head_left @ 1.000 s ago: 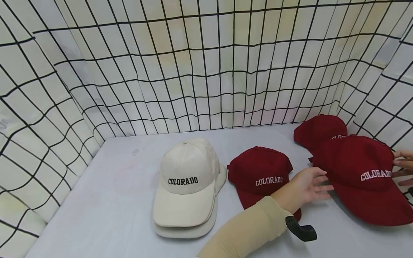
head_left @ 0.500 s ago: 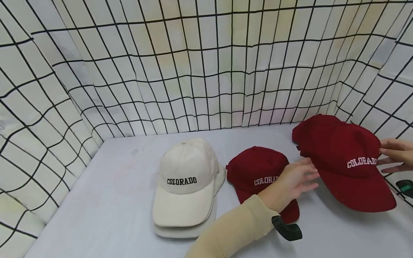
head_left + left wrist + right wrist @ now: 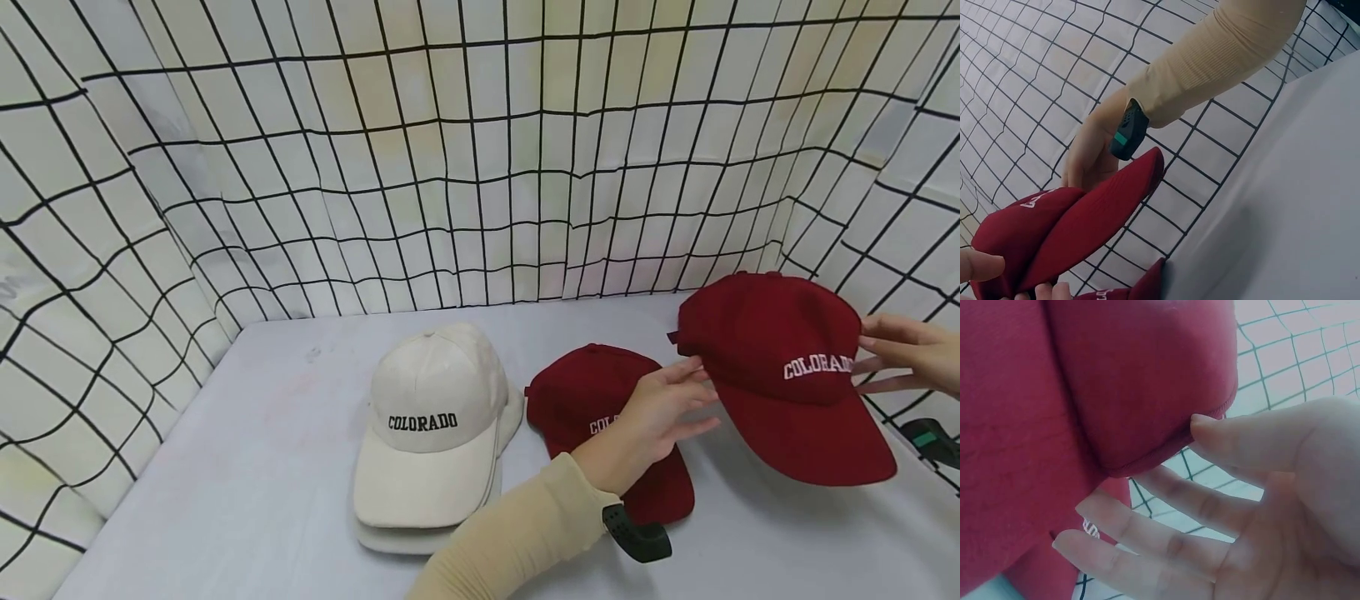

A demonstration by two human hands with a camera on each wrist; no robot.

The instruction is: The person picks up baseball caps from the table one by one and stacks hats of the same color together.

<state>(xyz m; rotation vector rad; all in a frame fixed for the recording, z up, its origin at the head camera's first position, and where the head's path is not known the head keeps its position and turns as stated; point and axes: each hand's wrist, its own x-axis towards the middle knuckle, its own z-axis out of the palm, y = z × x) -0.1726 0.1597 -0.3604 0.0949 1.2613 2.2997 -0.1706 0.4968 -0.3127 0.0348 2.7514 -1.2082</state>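
Observation:
Between my two hands hangs a dark red baseball cap (image 3: 780,400) with white COLORADO lettering, raised off the table and its bill toward me. My left hand (image 3: 667,408) pinches its left edge; the thumb and a few fingertips show at the lower left of the left wrist view. At the opposite edge my right hand (image 3: 903,354) pinches the rim, thumb (image 3: 1210,434) on one side and fingers spread on the other. A second red cap (image 3: 570,392) lies on the table, partly hidden by my left hand and forearm.
Left of the red caps are stacked cream caps (image 3: 427,400) with black COLORADO lettering. Another red cap (image 3: 1041,569) shows below the held one in the right wrist view. A white-backed black grid (image 3: 480,192) borders the white table (image 3: 255,467).
The held red cap has moved left and up with both hands, rising off the table. It now covers the red cap at the back right. The cream caps have stayed put.

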